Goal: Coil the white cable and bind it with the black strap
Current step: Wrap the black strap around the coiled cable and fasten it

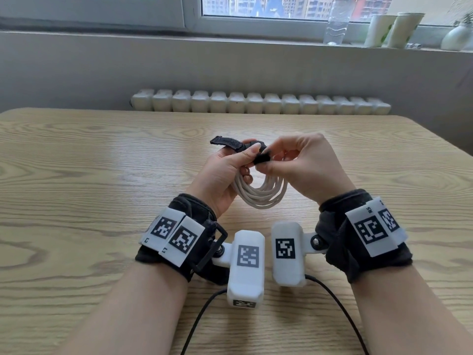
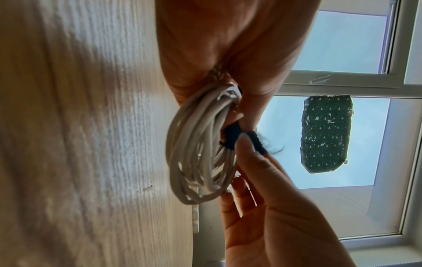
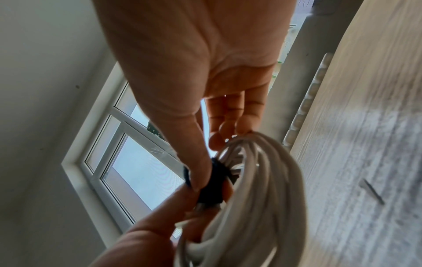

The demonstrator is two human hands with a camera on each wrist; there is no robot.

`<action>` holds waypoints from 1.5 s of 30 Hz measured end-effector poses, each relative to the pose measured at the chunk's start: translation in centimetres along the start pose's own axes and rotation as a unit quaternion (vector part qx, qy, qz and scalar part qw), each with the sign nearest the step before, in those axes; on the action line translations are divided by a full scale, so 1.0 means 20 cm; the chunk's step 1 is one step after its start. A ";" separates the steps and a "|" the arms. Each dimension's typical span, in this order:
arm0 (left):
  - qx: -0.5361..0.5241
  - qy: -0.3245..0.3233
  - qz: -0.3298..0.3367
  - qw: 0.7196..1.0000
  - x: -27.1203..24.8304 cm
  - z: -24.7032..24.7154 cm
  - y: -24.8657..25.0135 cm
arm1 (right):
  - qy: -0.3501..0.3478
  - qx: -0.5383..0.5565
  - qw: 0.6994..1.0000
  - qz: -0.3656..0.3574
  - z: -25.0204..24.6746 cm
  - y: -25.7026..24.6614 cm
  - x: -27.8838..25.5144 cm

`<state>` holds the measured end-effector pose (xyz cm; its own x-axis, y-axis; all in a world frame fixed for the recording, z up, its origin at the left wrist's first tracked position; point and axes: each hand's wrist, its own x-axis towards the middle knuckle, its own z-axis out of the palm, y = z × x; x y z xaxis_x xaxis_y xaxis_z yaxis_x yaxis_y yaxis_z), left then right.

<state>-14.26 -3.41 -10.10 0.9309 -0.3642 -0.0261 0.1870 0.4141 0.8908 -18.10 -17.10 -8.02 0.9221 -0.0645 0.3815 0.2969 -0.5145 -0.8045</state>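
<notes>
The white cable [image 1: 261, 196] hangs as a coil of several loops above the table, between both hands. My left hand [image 1: 225, 172] grips the top of the coil, thumb across it. The black strap [image 1: 230, 144] passes round the top of the coil; its free end sticks out to the left over my left fingers. My right hand [image 1: 294, 165] pinches the strap's wrapped part [image 1: 261, 158] between thumb and forefinger. In the left wrist view the coil [image 2: 200, 153] and strap [image 2: 235, 135] show beside the right thumb. In the right wrist view the coil [image 3: 251, 207] hangs under the strap [image 3: 210, 191].
The wooden table [image 1: 102, 162] lies under the hands. A radiator [image 1: 256, 102] runs behind its far edge. On the window sill stand a plastic bottle [image 1: 336, 21], two paper cups [image 1: 394, 29] and a small vase [image 1: 457, 37]. Black cords [image 1: 340, 308] trail from the wrist cameras.
</notes>
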 end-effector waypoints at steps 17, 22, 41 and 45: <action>0.001 -0.021 -0.046 0.999 -0.01 0.01 0.01 | 0.054 -0.036 0.997 0.029 -0.02 0.00 0.00; 0.030 0.004 -0.027 0.999 0.00 0.02 0.00 | 0.129 -0.005 0.992 -0.016 -0.02 -0.03 0.00; 0.205 0.013 0.094 0.974 -0.01 0.05 -0.03 | 0.109 0.034 0.993 0.002 0.00 -0.08 -0.02; 0.220 0.007 0.106 0.970 -0.01 0.05 -0.02 | 0.070 0.080 0.994 0.025 0.00 -0.08 -0.02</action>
<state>-14.83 -4.36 -10.03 0.9386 -0.2973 0.1751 -0.1578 0.0815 0.9841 -18.87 -16.33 -6.82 0.8963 -0.2116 0.3896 0.2969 -0.3663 -0.8819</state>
